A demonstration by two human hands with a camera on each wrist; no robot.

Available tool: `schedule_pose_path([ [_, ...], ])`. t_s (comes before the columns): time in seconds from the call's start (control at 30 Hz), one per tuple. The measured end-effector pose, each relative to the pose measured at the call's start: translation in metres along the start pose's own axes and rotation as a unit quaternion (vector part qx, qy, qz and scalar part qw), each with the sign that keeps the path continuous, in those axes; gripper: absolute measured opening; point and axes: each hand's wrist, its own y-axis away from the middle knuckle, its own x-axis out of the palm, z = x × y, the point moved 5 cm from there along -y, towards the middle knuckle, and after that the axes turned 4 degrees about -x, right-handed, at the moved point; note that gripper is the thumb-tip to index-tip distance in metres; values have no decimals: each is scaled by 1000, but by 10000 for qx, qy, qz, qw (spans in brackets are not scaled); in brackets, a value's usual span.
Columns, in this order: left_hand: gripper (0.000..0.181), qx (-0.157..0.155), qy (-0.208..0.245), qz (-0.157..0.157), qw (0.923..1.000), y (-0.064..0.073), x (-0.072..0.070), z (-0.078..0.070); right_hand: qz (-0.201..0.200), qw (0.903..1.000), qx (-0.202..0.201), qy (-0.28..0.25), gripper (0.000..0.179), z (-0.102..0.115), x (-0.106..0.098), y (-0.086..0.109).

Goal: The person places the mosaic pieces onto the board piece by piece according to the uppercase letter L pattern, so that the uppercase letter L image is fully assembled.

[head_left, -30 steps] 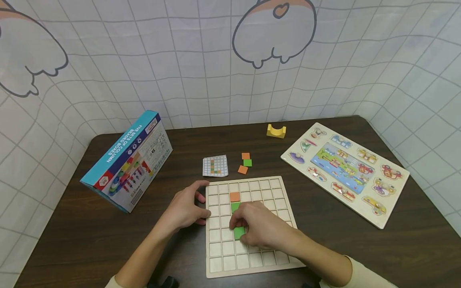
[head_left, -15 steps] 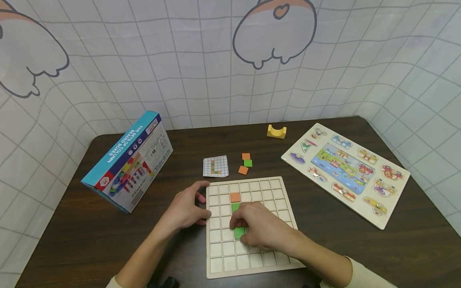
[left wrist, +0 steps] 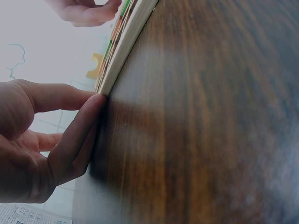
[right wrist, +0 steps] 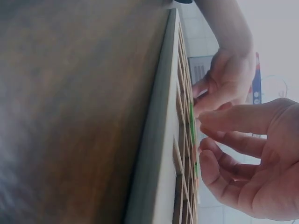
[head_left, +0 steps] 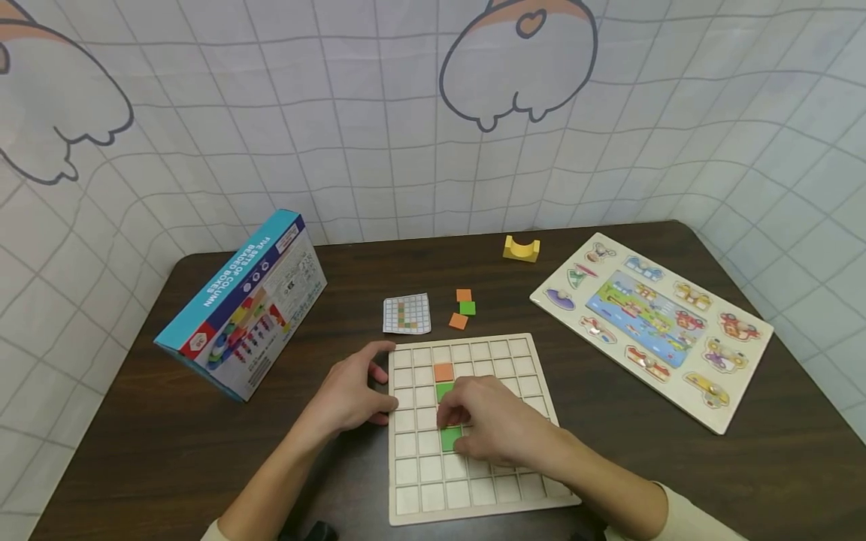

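Observation:
A wooden grid board (head_left: pixel 483 492) lies on the table. In one column are an orange tile (head_left: pixel 443 372), a green tile (head_left: pixel 444 391) partly covered, and a lower green tile (head_left: pixel 451 439). An orange sliver shows between the green tiles, mostly hidden by my right fingers. My left hand (head_left: pixel 355 391) touches the board's left edge with thumb and fingertips; the left wrist view shows the fingertips against its side. My right hand (head_left: pixel 497 421) is over the column, fingers loosely bent around the lower green tile. In the right wrist view no tile shows between the thumb and fingers.
Beyond the board lie a small grid pattern card (head_left: pixel 407 314), two loose orange tiles (head_left: pixel 458 321) and a loose green tile (head_left: pixel 467 308). A yellow arch block (head_left: pixel 521 249) is farther back. A blue-topped box (head_left: pixel 246 300) stands left; a picture puzzle board (head_left: pixel 652 330) lies right.
My right hand has shifted slightly right and lifted a little at the fingertips, showing an orange sliver between the green tiles. The left hand keeps its place at the board's edge.

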Motion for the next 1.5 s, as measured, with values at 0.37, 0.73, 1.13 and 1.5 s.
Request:
schedule_pose_path([
  [0.37,86,25,-31,-88,10000,-1,-2,0,-203,9997,71,105,20,-4,-22,-3],
  [0.73,86,15,-1,-79,10000,1,-3,1,-438,9977,509,-25,19,-24,-49,-21],
  [1.13,86,61,79,-57,9999,-2,-1,3,-804,9947,621,-142,15,-54,-62,-41],
  [1.5,87,20,100,-41,9999,-3,-2,2,-1038,9916,765,-41,15,-71,-67,-63],
])
